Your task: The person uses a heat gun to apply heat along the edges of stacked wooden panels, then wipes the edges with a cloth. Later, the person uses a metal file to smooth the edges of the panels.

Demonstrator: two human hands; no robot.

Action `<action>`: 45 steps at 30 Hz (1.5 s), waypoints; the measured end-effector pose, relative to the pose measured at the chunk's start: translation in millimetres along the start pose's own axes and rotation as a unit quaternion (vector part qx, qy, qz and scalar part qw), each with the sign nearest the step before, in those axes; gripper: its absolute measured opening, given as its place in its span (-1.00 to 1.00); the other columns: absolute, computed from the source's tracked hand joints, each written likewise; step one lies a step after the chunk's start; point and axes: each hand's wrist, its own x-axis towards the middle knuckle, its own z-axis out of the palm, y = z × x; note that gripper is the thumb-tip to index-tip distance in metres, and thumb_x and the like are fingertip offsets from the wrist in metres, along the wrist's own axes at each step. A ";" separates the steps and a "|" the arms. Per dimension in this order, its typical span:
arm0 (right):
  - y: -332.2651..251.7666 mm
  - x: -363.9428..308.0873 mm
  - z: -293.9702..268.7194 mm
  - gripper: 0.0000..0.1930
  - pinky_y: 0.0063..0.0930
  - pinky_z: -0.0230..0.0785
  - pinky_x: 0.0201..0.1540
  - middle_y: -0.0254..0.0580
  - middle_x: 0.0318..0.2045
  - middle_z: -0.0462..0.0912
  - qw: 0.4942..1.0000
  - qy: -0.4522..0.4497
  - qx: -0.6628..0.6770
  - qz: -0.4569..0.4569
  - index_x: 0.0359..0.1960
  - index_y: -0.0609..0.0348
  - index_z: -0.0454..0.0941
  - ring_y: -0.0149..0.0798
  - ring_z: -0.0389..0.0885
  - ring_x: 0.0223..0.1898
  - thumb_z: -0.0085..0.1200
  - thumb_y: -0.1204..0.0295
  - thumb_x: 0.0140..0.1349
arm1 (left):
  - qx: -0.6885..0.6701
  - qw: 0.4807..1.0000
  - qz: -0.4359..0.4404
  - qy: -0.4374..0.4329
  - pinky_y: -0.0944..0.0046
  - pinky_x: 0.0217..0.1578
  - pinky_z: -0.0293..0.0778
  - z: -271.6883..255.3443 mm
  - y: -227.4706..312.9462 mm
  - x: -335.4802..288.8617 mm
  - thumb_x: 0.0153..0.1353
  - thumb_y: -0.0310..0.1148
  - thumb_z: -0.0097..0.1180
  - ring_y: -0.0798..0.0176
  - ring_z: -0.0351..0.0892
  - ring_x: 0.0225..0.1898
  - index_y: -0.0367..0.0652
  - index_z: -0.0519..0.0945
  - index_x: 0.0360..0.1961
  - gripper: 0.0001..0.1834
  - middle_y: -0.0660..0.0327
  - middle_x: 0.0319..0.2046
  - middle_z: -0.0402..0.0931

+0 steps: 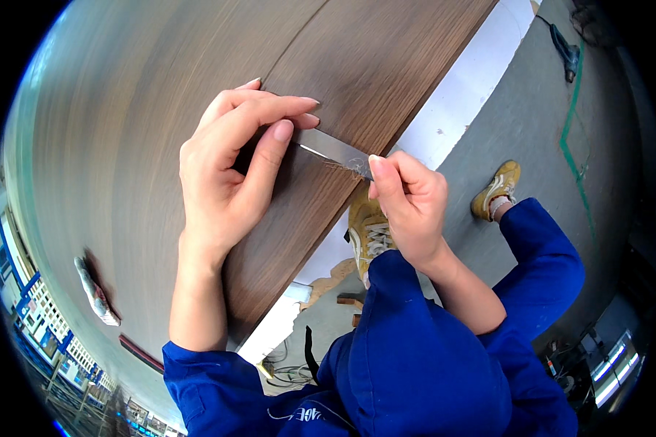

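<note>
**Metal blade worked along the edge of a wood-grain panel**

The metal blade (335, 151), a flat grey strip, lies low across the dark wood-grain panel (197, 109), right at the panel's near edge where a white edge band (452, 95) runs alongside. The left hand (229, 171) bears on the blade's far end, thumb and forefinger pinched down over it and the remaining fingers spread flat on the veneer. The right hand (408, 200) has its grip closed tight on the near end, fingertips bunched around the steel, where a small tuft of fibrous shavings (350, 169) clings to the blade.

To do this scraping well, I would judge that the blade should stay at a shallow, steady angle, so it shaves the edge rather than digging into the veneer. The left hand looks best used for pressure and guidance, the right for the draw. Light strokes along the edge seem safer than one hard pass, since the surface would likely mark easily. Clearing the shavings off the blade should keep the cut clean, and fingertips are best kept behind the sharp side.

Below the panel are the grey floor (517, 124), a yellow shoe (497, 189), and the person's blue work clothes (423, 364). A crumpled rag (95, 291) rests on the panel's left part.
</note>
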 end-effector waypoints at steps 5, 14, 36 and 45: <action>2.8 -7.0 0.7 -0.68 -0.63 0.04 -0.68 -0.37 -0.77 0.42 1.000 -0.007 -0.003 0.004 -0.63 0.26 0.46 -0.64 0.21 -0.71 0.07 0.43 0.32 | -0.006 1.000 0.001 0.012 0.02 0.25 0.21 0.6 1.0 -0.3 0.25 -0.55 -0.02 0.28 0.60 -0.18 -0.23 0.64 -0.19 -0.80 0.18 -0.38 0.65; 1.1 -12.7 3.5 -0.68 -0.62 0.06 -0.68 -0.36 -0.77 0.42 1.000 -0.017 -0.004 0.004 -0.63 0.26 0.47 -0.63 0.23 -0.72 0.07 0.44 0.32 | -0.010 1.000 0.012 0.027 0.01 0.25 0.21 2.5 -2.1 -2.7 0.24 -0.57 0.02 0.32 0.61 -0.28 -0.25 0.66 -0.20 -0.81 0.20 -0.41 0.65; 6.5 -20.9 11.7 -0.73 -0.52 0.13 -0.64 -0.26 -0.75 0.43 0.998 -0.036 -0.031 -0.049 -0.63 0.26 0.49 -0.46 0.33 -0.73 0.12 0.47 0.24 | -0.020 0.997 -0.046 0.050 0.00 0.26 0.21 0.4 5.2 -15.3 0.25 -0.56 -0.01 0.39 0.60 -0.37 -0.28 0.65 -0.24 -0.82 0.23 -0.52 0.61; 6.6 -25.9 12.1 -0.71 -0.59 0.16 -0.63 -0.31 -0.74 0.46 0.996 -0.071 -0.034 -0.047 -0.64 0.26 0.48 -0.52 0.33 -0.70 0.07 0.48 0.28 | -0.027 0.997 -0.047 0.055 -0.01 0.28 0.19 -0.2 5.6 -19.1 0.23 -0.59 0.00 0.42 0.60 -0.43 -0.30 0.66 -0.23 -0.81 0.22 -0.50 0.60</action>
